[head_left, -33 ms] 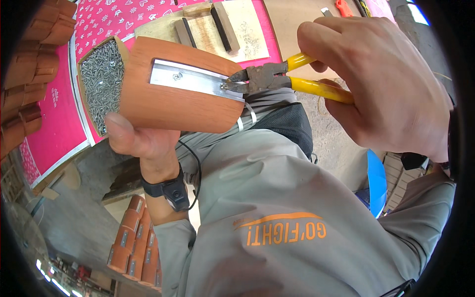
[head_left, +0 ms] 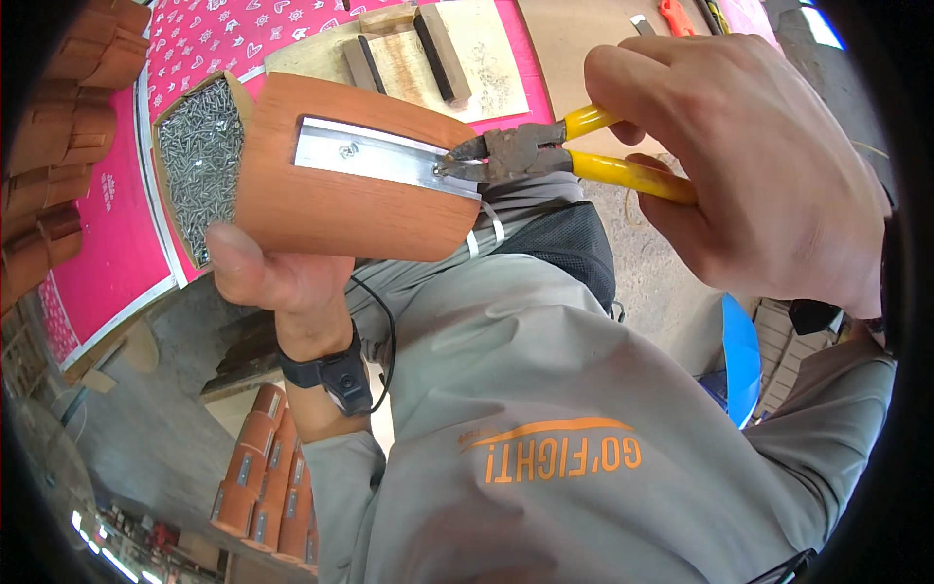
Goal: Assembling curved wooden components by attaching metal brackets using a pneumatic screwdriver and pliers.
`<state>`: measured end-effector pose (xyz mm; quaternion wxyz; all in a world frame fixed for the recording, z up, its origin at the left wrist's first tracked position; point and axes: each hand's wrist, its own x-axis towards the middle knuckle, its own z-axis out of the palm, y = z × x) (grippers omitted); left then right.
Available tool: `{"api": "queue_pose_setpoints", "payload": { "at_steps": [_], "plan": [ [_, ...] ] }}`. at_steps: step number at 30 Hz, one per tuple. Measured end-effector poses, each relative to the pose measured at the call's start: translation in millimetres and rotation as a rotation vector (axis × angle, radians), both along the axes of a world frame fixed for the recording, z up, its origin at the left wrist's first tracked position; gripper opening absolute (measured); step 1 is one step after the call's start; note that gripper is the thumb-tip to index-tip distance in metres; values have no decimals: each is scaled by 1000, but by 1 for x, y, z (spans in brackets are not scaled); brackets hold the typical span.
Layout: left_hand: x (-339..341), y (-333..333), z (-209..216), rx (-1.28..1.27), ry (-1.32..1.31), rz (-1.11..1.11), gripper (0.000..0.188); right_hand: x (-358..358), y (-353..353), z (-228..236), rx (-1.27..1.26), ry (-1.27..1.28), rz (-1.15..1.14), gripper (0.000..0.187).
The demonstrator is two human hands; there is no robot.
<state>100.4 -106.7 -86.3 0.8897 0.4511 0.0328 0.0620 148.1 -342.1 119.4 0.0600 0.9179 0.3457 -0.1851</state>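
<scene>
While the grey sleeves fill the lower part of the view, the left hand (head_left: 277, 277) is closed around the underside of a curved orange-brown wooden piece (head_left: 350, 200), thumb pressed on its lower edge, holding it up close to the camera. A black wrist strap (head_left: 326, 370) sits just below that hand. Screwed along the top face of the wooden piece is a flat silver metal strip (head_left: 375, 156). The right hand (head_left: 749, 165) is clenched on the yellow handles of a pair of pliers (head_left: 545, 156), whose dark jaws bite the right end of the metal strip.

Just behind the wooden piece, a box heaped with small grey screws (head_left: 199, 161) rests on a bright pink patterned sheet (head_left: 107, 243) with a pale border. Farther back on that surface lies a pale wooden board (head_left: 486, 58) carrying dark bars, and beyond it a brown tabletop (head_left: 574, 39) with an orange-handled tool (head_left: 676, 15), probably a cutter. Stacks of similar orange-brown curved pieces (head_left: 268, 477) stand low on the left above a grey concrete floor (head_left: 126, 428), and more pile up at the upper left edge. A blue object (head_left: 739, 355) shows at the right.
</scene>
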Motion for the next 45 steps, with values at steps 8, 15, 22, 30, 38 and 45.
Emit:
{"api": "queue_pose_setpoints", "payload": {
  "at_steps": [8,15,22,30,38,45],
  "plan": [
    [-7,10,-9,78,35,-88,110,-3,5,4,-98,30,-39,32],
    [-1,-5,17,225,69,-49,106,-10,2,-5,29,-371,184,29],
    [12,-10,34,223,69,-105,118,-8,1,-1,11,-218,119,29],
    [8,-10,26,215,4,-129,103,3,2,-3,3,-69,40,29],
    [17,-23,29,166,122,-30,83,12,0,-3,0,-7,18,28],
    [15,-38,45,128,91,-70,73,15,-2,-5,0,2,20,28]
  ]
}}
